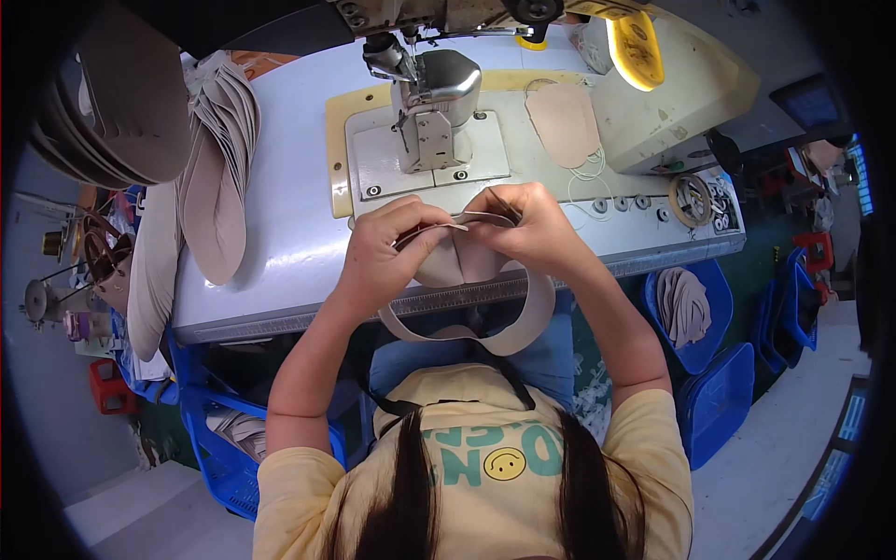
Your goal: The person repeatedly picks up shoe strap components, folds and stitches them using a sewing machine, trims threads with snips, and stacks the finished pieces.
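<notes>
Both hands, left [387, 245] and right [527, 227], pinched a beige shoe-upper piece [464, 271] at the sewing table's [280, 233] front edge; it looked soft, floppy, best gripped along its edges.

Beyond the hands, a sewing machine [431, 103] and one beige cut piece [563, 123]; far left, stacked beige pieces [219, 177]; lower right, blue bins [709, 364].
</notes>
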Demonstrator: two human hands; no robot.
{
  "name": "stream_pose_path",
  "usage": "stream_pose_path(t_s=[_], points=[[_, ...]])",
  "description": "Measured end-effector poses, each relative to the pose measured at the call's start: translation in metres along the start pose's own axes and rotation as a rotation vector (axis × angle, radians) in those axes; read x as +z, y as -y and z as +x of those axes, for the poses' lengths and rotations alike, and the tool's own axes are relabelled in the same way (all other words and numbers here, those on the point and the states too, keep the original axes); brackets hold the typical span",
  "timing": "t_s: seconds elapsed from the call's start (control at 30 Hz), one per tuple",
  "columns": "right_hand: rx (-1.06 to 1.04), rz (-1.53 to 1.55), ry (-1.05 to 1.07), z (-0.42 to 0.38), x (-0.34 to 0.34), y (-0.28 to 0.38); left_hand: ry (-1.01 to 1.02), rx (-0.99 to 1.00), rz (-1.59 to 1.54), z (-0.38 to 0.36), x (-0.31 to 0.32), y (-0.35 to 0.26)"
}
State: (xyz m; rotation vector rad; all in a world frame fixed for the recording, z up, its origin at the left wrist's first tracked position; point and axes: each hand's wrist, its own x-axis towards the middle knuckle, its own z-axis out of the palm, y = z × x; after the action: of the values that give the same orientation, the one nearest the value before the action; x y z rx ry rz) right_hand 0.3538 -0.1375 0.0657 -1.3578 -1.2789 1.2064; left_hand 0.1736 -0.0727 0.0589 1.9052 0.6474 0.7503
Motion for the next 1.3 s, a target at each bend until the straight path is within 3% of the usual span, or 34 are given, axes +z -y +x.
stream_pose_path(t_s=[0.2, 0.33, 0.43, 0.5, 0.8, 0.9, 0.93, 1.07, 1.13, 1.3], points=[[-0.051, -0.308, 0.108, 0.005, -0.002, 0.002, 0.054, -0.179, 0.146, 0.008, -0.002, -0.006], [-0.106, -0.273, 0.048, 0.009, 0.003, -0.003, 0.067, -0.252, 0.159, 0.011, -0.008, -0.010], [-0.087, -0.123, 0.040, 0.013, 0.006, -0.001, 0.024, -0.334, -0.105, 0.012, -0.010, -0.009], [0.016, -0.063, 0.065, 0.018, 0.006, 0.001, 0.082, -0.347, -0.106, 0.015, -0.018, -0.015], [-0.052, -0.027, 0.126, 0.045, -0.004, 0.035, 0.174, -0.227, -0.001, 0.052, -0.056, -0.033], [-0.221, -0.203, 0.018, 0.047, -0.014, 0.056, 0.203, -0.229, 0.071, 0.081, -0.071, -0.037], [-0.188, -0.290, -0.018, 0.043, -0.023, 0.068, 0.143, -0.225, 0.111, 0.089, -0.075, -0.040], [-0.157, -0.051, -0.145, 0.043, -0.049, 0.055, 0.037, -0.308, -0.028, 0.103, -0.072, -0.055], [-0.196, -0.080, -0.231, 0.047, -0.047, 0.049, 0.027, -0.418, -0.052, 0.109, -0.074, -0.053], [-0.198, -0.077, -0.311, 0.056, -0.047, 0.046, -0.034, -0.416, -0.151, 0.107, -0.070, -0.045]])
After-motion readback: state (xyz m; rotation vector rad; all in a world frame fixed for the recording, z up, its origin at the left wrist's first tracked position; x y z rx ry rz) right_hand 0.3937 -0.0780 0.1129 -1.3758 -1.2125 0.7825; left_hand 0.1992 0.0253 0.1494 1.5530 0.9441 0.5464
